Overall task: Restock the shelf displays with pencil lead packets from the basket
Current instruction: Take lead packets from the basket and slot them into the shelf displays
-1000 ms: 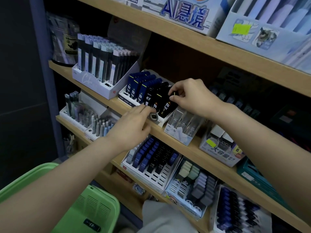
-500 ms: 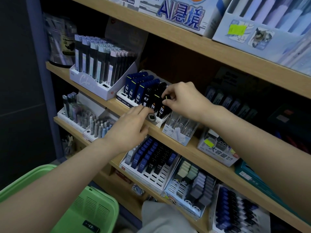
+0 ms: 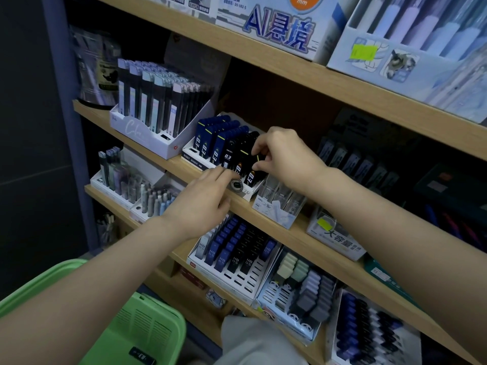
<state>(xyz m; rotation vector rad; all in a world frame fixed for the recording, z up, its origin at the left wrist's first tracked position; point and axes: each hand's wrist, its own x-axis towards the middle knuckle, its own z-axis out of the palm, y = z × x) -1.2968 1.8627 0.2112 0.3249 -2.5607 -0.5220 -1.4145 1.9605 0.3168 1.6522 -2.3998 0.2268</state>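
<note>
A white display tray (image 3: 187, 157) on the middle shelf holds upright blue lead packets (image 3: 210, 143) and black ones (image 3: 238, 160). My right hand (image 3: 286, 156) pinches the top of a black lead packet (image 3: 253, 173) at the tray's right end. My left hand (image 3: 201, 204) reaches with straight fingers to the tray's front edge and touches it below the black packets. A green basket (image 3: 142, 327) sits at the lower left, with one black packet (image 3: 142, 355) lying in it.
A white box of tall pen refills (image 3: 158, 109) stands left of the tray. Clear cases (image 3: 279, 201) and a labelled box (image 3: 337, 238) stand to its right. The shelf below (image 3: 329, 270) carries more lead and eraser displays. A dark wall lies to the left.
My right hand has shifted slightly left along the black row, still pinching the packet. My left hand stays at the tray's front edge.
</note>
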